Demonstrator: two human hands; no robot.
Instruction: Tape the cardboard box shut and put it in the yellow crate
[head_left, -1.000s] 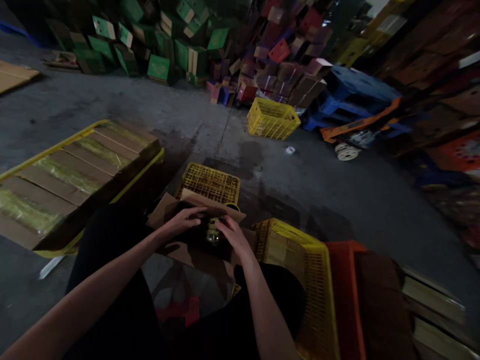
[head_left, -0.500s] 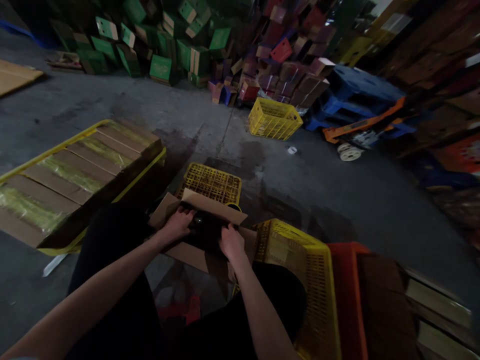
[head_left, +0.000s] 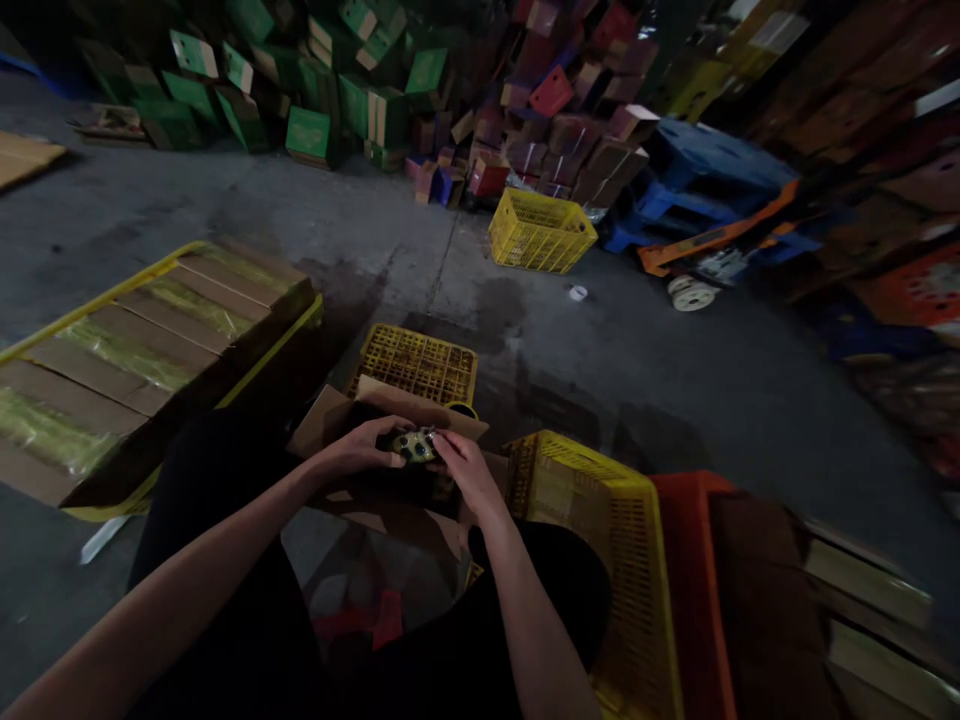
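Between both hands, just above an opened cardboard box [head_left: 405, 399], is a game controller [head_left: 418, 447] with a pale yellowish patterned face and dark round sticks. My left hand [head_left: 369, 443] grips its left end, thumb along the near side. At the other end, my right hand [head_left: 464, 467] has its fingers closed on the controller's right side. The box has its flaps spread and rests in front of my knees. Its inside is dark, so most of the contents cannot be made out.
An upturned yellow crate [head_left: 420, 362] stands behind the box. To the right are a yellow basket [head_left: 651, 560] and a red crate [head_left: 694, 560]. Closed cartons [head_left: 154, 345] fill a yellow crate at left. Farther off are another yellow crate [head_left: 541, 232], blue pallets [head_left: 712, 175] and an orange pallet jack [head_left: 720, 235].
Both hands were down in the box, apart from each other. They have come up and closer together, now with the controller between them. The view has shifted slightly.
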